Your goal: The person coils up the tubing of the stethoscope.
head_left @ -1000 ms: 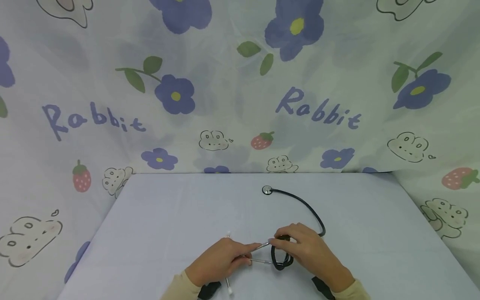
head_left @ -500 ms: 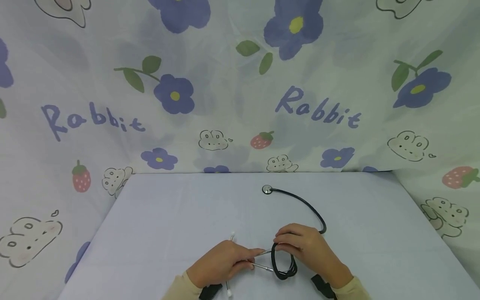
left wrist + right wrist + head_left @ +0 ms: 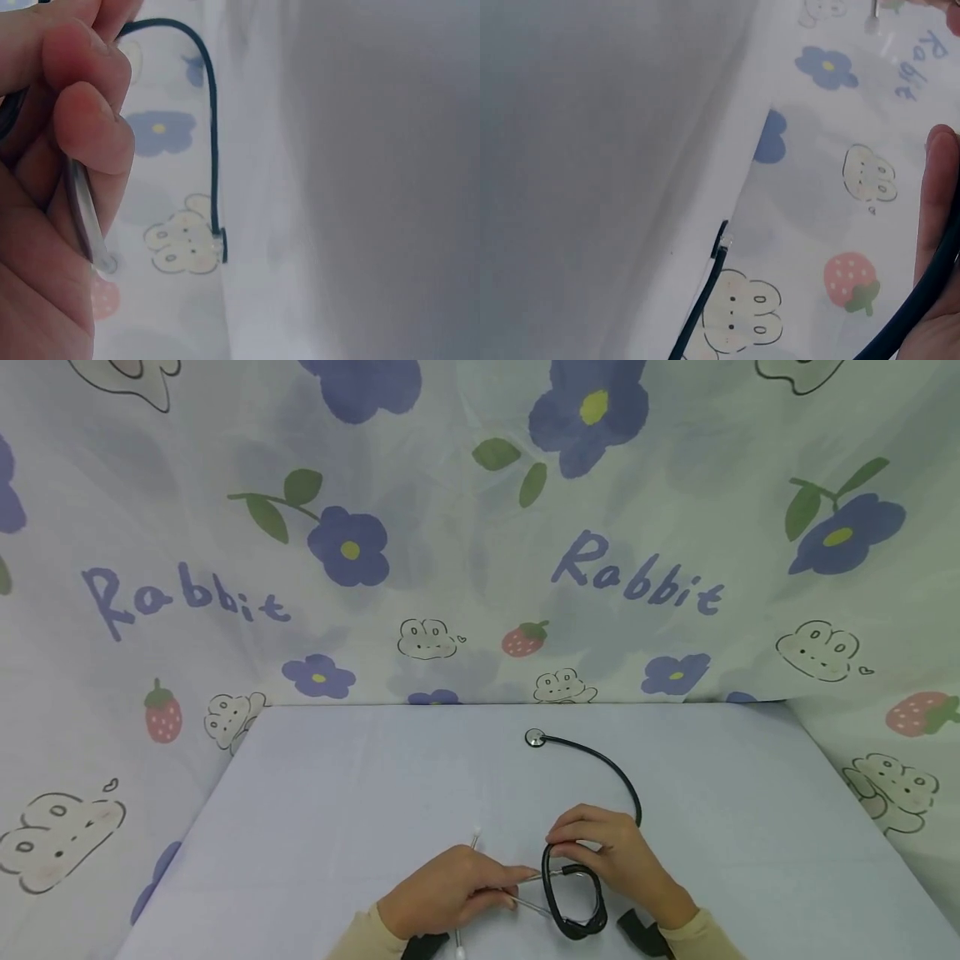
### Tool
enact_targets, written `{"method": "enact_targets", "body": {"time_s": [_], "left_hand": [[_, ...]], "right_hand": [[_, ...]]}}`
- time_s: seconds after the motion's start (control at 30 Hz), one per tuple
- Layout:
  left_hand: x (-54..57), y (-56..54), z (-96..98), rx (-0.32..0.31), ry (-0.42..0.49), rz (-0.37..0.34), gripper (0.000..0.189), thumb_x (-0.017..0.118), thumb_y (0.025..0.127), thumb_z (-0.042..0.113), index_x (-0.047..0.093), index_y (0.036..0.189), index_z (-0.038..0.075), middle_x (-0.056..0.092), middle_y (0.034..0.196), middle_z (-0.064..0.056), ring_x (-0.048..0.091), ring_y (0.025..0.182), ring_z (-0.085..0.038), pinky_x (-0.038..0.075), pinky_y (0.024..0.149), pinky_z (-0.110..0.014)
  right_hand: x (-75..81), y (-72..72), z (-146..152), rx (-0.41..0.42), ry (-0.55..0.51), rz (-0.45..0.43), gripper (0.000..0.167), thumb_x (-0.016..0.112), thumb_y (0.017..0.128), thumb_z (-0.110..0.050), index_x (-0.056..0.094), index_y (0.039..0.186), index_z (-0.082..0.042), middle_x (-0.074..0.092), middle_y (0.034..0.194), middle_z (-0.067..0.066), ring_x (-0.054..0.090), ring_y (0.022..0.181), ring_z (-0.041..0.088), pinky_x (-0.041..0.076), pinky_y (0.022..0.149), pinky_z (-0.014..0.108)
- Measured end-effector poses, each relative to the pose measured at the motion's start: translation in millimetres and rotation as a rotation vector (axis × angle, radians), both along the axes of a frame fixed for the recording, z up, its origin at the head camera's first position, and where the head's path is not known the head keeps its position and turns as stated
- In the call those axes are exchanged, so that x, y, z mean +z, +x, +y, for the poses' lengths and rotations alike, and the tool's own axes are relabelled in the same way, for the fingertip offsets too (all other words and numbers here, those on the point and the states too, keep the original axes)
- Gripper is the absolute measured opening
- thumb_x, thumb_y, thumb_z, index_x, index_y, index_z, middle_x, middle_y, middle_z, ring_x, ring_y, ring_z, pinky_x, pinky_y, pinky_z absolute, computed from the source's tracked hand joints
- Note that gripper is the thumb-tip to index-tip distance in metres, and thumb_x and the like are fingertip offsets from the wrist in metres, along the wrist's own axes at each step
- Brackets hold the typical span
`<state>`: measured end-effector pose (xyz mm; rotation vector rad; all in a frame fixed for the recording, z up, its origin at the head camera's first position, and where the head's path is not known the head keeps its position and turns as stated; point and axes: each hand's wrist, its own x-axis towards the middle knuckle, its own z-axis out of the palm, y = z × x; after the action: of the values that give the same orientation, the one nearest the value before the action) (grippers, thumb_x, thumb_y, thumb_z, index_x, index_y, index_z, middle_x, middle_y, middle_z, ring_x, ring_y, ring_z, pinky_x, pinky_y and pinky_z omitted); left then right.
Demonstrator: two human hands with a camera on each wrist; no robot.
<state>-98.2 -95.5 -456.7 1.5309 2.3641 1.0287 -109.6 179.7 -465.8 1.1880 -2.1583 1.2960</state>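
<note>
A black stethoscope (image 3: 618, 768) spans the white table, its round metal chest piece (image 3: 535, 737) lying toward the far edge. My left hand (image 3: 450, 887) grips the metal ear tubes (image 3: 531, 906); a white ear tip (image 3: 476, 832) sticks out behind it and another (image 3: 461, 952) in front. Close by on the right, my right hand (image 3: 618, 858) pinches the top of a loop of black tubing (image 3: 577, 931). In the left wrist view, a curved metal tube (image 3: 88, 214) passes under the curled fingers. The right wrist view has the tubing (image 3: 922, 300) running across the palm.
The white table (image 3: 360, 777) stretches out around both hands. A cloth (image 3: 465, 568) printed with flowers, strawberries and rabbits hangs behind it and along both sides. Black straps (image 3: 641, 935) sit at the wrists.
The coiled tubing has opened into a larger loop that hangs lower, nearer the front edge. My left hand has shifted slightly right, and the ear tubes have turned a little.
</note>
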Motion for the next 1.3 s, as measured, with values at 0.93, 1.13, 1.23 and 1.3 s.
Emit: {"method": "enact_targets", "body": {"time_s": [0.93, 1.13, 1.23, 1.3], "left_hand": [[3.6, 2.2, 4.2, 0.093, 0.221, -0.066, 0.028, 0.063, 0.099, 0.02, 0.068, 0.123, 0.007, 0.074, 0.101, 0.006, 0.062, 0.087, 0.01, 0.05, 0.071, -0.012], [5.0, 1.0, 3.3, 0.162, 0.226, -0.072, 0.029, 0.064, 0.099, 0.022, 0.07, 0.121, 0.004, 0.074, 0.097, 0.007, 0.056, 0.074, 0.008, 0.047, 0.064, -0.011], [4.0, 1.4, 3.4, 0.206, 0.242, -0.078, 0.03, 0.064, 0.098, 0.022, 0.07, 0.121, 0.003, 0.075, 0.097, 0.006, 0.058, 0.072, 0.006, 0.046, 0.061, -0.011], [3.7, 1.5, 3.3, 0.243, 0.247, -0.076, 0.031, 0.065, 0.098, 0.023, 0.07, 0.121, 0.004, 0.075, 0.094, 0.006, 0.055, 0.068, 0.007, 0.045, 0.059, -0.011]], "right_hand": [[-2.8, 19.0, -33.4, -0.226, -0.158, -0.302, 0.021, 0.074, 0.084, 0.006, 0.074, 0.089, -0.014, 0.071, 0.073, -0.006, 0.064, 0.058, 0.004, 0.052, 0.053, 0.022], [-2.0, 19.7, -34.5, -0.315, -0.044, -0.427, 0.011, 0.071, 0.091, -0.008, 0.075, 0.088, -0.018, 0.067, 0.069, -0.015, 0.062, 0.061, 0.001, 0.051, 0.055, 0.025], [-1.9, 20.8, -33.8, -0.311, 0.0, -0.472, 0.008, 0.069, 0.096, -0.019, 0.076, 0.093, -0.016, 0.071, 0.079, -0.012, 0.065, 0.068, 0.002, 0.054, 0.061, 0.025], [-1.8, 21.8, -33.8, -0.312, 0.032, -0.487, 0.011, 0.068, 0.097, -0.023, 0.076, 0.097, -0.016, 0.073, 0.084, -0.01, 0.067, 0.071, 0.003, 0.054, 0.063, 0.024]]}}
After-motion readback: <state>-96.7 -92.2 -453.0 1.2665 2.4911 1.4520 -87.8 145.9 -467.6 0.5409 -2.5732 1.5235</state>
